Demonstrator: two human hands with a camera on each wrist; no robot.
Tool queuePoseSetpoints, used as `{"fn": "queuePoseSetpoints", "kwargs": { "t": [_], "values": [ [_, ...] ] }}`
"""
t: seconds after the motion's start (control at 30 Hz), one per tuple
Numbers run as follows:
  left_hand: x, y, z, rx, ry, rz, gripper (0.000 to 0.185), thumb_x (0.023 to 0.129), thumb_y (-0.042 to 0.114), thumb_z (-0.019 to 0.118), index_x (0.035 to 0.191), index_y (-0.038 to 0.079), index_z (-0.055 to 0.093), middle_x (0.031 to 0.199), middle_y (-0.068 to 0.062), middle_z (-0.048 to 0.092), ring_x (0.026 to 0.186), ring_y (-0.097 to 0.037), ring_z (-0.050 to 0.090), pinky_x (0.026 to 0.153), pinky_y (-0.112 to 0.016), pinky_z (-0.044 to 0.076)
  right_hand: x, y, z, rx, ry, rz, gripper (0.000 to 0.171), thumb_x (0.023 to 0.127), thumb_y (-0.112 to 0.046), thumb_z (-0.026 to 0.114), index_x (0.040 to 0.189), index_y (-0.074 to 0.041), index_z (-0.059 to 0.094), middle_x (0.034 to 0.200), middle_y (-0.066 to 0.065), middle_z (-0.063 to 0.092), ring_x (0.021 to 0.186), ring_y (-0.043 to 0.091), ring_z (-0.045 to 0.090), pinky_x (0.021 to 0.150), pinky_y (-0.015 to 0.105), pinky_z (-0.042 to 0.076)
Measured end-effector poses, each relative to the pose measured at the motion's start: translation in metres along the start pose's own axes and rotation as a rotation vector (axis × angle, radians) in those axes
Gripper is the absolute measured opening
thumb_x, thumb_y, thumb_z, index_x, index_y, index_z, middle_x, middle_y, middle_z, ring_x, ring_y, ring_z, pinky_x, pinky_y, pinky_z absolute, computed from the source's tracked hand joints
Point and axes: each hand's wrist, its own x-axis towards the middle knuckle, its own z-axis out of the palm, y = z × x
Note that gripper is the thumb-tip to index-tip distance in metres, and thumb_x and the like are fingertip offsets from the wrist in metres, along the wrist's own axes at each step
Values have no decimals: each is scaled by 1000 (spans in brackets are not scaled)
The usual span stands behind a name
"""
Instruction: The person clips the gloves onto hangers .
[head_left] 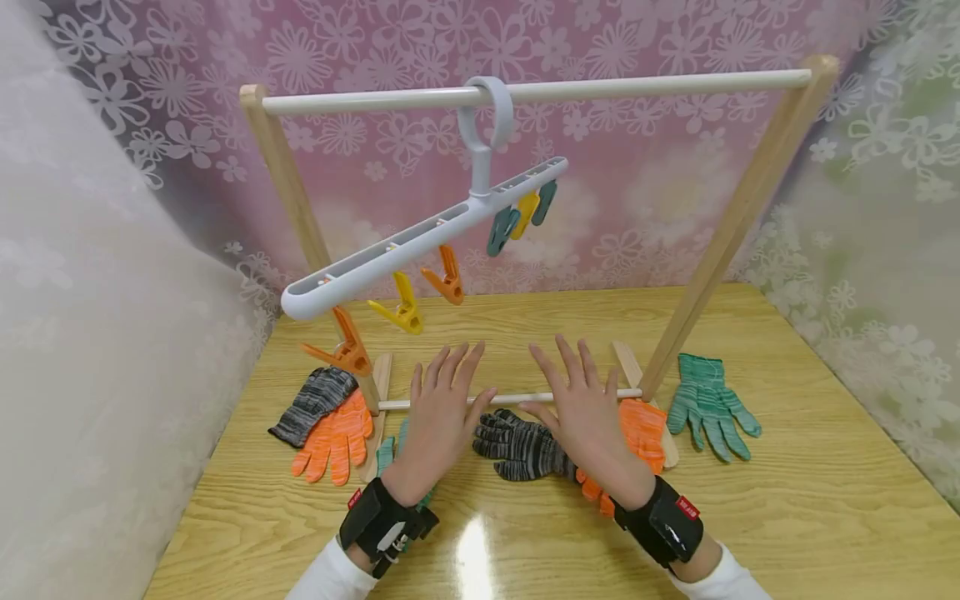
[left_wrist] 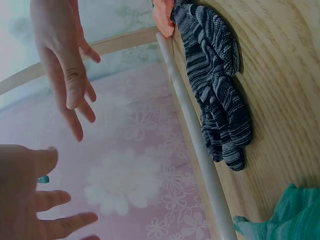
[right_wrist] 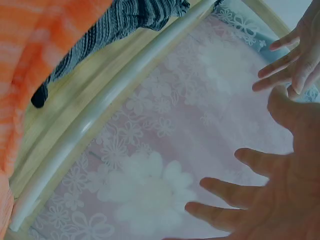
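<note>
Left grip [head_left: 442, 408] spread flat, holding nothing, hovering. Dark striped glove [head_left: 521, 446] on counter [head_left: 787, 500] between both grips, just under right grip [head_left: 588, 412], likewise spread and empty. Soft, light, limp knit; best pinched at cuff.

Bare hands, white sleeves, black wrist straps.
Left hand [head_left: 442, 408] and right hand [head_left: 585, 408]: each wrist has a black strap with a small red tag; the left strap shows a metal buckle.
</note>
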Motion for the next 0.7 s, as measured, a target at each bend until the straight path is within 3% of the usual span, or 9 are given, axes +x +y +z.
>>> {"fn": "queuePoseSetpoints", "kwargs": {
  "t": [0.1, 0.17, 0.23, 0.3, 0.33, 0.4, 0.53, 0.63, 0.7],
  "values": [
    [4, -3, -4, -44, 91, 9, 54, 103, 37, 61, 149, 12, 50, 133, -12, 64, 120, -32, 61, 104, -52, 47, 5, 2, -5, 27, 80, -12, 74, 87, -42, 77, 151, -17, 49, 148, 23, 49, 135, 47, 46, 102, 73, 38],
    [6, -5, -7, -70, 151, 17, 48, 104, 36, 60, 145, 11, 54, 123, -8, 69, 96, -25, 68, 81, -38, 57, 8, 5, -9, 42, 154, -32, 68, 86, -37, 80, 144, -13, 56, 136, 22, 59, 121, 44, 58, 97, 63, 48],
    [8, -8, -12, -108, 203, 22, 43, 104, 32, 60, 141, 11, 57, 116, -6, 72, 76, -20, 67, 58, -29, 50, 10, 9, -12, 69, 220, -39, 61, 85, -32, 82, 138, -10, 62, 123, 19, 66, 106, 39, 65, 87, 54, 55],
    [10, -12, -17, -136, 233, 23, 38, 103, 26, 62, 138, 10, 59, 110, -5, 74, 56, -16, 56, 44, -27, 36, 12, 13, -17, 118, 272, -37, 53, 85, -26, 83, 132, -9, 66, 111, 15, 70, 94, 34, 67, 78, 47, 57],
    [11, -14, -19, -150, 244, 23, 37, 103, 24, 63, 137, 10, 59, 107, -5, 74, 50, -15, 51, 43, -26, 36, 12, 15, -20, 142, 292, -34, 49, 85, -23, 83, 129, -9, 67, 107, 13, 71, 91, 32, 67, 74, 44, 57],
    [12, -21, -25, -168, 262, 12, 33, 102, 20, 64, 133, 10, 62, 100, -5, 76, 49, -13, 54, 45, -24, 44, 12, 20, -25, 182, 327, -32, 41, 86, -18, 83, 124, -8, 69, 98, 11, 70, 85, 29, 66, 64, 41, 55],
    [12, -37, -40, -157, 327, -35, 20, 99, 17, 68, 118, 10, 70, 76, -1, 73, 49, -9, 61, 44, -24, 48, 11, 32, -38, 182, 408, -37, 28, 86, -13, 82, 110, -5, 70, 83, 9, 64, 73, 24, 62, 55, 35, 48],
    [10, -51, -53, -139, 418, -69, 14, 98, 14, 69, 110, 9, 73, 57, -2, 61, 39, -8, 45, 36, -25, 28, 10, 43, -48, 153, 476, -20, 24, 85, -11, 83, 101, -3, 67, 74, 8, 56, 62, 21, 54, 52, 34, 42],
    [8, -61, -61, -144, 491, -90, 13, 97, 9, 68, 108, 7, 74, 55, -4, 57, 39, -9, 36, 39, -24, 24, 10, 52, -55, 148, 526, 9, 24, 85, -9, 83, 98, -2, 64, 72, 9, 52, 59, 21, 51, 52, 33, 39]
  ]
}}
